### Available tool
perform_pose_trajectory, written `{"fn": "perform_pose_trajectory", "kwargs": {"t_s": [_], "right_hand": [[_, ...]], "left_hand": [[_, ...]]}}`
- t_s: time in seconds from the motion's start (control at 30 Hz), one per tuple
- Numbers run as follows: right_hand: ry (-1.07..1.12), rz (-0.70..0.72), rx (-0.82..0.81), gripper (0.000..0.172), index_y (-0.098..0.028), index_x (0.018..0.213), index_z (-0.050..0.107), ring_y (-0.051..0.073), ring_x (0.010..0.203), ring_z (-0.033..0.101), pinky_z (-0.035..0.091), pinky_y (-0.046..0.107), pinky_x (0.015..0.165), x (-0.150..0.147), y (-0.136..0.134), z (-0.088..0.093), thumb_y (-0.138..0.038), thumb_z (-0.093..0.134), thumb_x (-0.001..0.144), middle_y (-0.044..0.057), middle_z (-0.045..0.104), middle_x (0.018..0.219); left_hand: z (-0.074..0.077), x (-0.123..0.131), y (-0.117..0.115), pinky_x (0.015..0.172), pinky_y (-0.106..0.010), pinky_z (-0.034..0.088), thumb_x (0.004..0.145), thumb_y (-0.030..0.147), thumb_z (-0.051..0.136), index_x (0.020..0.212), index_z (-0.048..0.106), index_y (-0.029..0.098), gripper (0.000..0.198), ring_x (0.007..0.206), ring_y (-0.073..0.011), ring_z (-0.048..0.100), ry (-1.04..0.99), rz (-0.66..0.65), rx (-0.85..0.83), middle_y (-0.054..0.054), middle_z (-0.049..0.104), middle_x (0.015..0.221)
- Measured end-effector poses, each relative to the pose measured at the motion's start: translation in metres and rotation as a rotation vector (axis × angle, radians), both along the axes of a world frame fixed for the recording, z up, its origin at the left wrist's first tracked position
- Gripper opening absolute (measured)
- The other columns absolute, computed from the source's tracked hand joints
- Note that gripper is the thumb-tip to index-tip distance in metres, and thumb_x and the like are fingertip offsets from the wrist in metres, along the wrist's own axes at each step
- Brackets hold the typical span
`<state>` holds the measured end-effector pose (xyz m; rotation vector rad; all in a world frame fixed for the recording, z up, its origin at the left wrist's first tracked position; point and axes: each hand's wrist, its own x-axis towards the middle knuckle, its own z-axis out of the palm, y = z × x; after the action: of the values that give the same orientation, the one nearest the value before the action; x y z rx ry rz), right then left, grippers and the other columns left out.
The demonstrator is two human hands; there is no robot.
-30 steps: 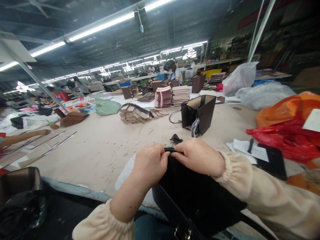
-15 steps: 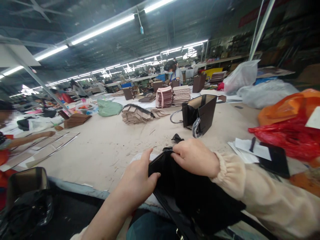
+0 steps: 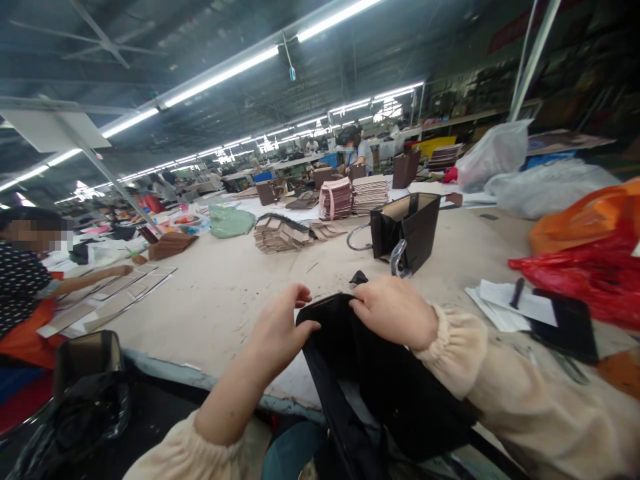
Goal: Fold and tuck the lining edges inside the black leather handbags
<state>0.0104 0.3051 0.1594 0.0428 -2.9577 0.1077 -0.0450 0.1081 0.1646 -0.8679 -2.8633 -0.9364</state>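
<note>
A black bag (image 3: 415, 393) lies tilted over the table's near edge, its mouth facing up and away from me. My left hand (image 3: 277, 327) grips the left corner of the bag's rim, thumb inside and fingers outside. At the right part of the same rim, my right hand (image 3: 395, 310) pinches the edge with its fingers closed. The dark inside of the bag shows between my hands. Just beyond my right hand sits a small black scrap (image 3: 359, 277). Farther off stands a dark brown handbag (image 3: 417, 237) with plastic-wrapped handles.
Stacked brown panels (image 3: 335, 199) and a fanned pile (image 3: 280, 233) lie at the back. Red plastic (image 3: 575, 280), papers (image 3: 517, 303) and a dark flat object (image 3: 567, 323) are at right. Another bag (image 3: 90, 360) stands lower left. A co-worker's arm (image 3: 95, 279) reaches over panels at left.
My view has turned a little to the left, so more of the co-worker shows. Both hands stay at the bag's rim, and its mouth looks wider open.
</note>
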Motion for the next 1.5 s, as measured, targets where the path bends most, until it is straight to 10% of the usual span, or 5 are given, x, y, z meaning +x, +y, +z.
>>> {"fn": "perform_pose_trajectory", "kwargs": {"t_s": [0.33,1.03,1.5], "right_hand": [[0.002,0.033,-0.031,0.038,-0.018,0.076,0.070,0.021,0.074,0.063,0.038,0.029,0.063,-0.003,0.006,-0.004,-0.037,0.040,0.088,0.009,0.069,0.075],[0.030,0.045,-0.049,0.036,-0.019,0.076,0.069,0.022,0.074,0.064,0.038,0.029,0.063,-0.002,0.010,-0.006,-0.035,0.040,0.088,0.009,0.070,0.076],[0.007,0.033,-0.069,0.036,-0.020,0.075,0.068,0.021,0.074,0.064,0.037,0.029,0.063,-0.003,0.012,-0.007,-0.037,0.040,0.089,0.007,0.070,0.075]], "left_hand": [[-0.003,0.020,0.017,0.083,-0.035,0.044,0.076,0.018,0.063,0.093,0.065,0.024,0.018,0.090,-0.0214,0.054,0.457,0.009,-0.181,-0.004,0.057,0.092],[-0.004,0.012,0.025,0.078,-0.033,0.040,0.083,0.014,0.054,0.072,0.058,0.018,0.012,0.081,-0.0185,0.051,0.430,-0.232,-0.187,-0.003,0.060,0.081],[0.008,0.017,0.030,0.103,-0.055,0.026,0.076,0.021,0.065,0.083,0.070,0.024,0.009,0.092,-0.0247,0.054,0.507,-0.166,-0.466,-0.003,0.062,0.087]]}}
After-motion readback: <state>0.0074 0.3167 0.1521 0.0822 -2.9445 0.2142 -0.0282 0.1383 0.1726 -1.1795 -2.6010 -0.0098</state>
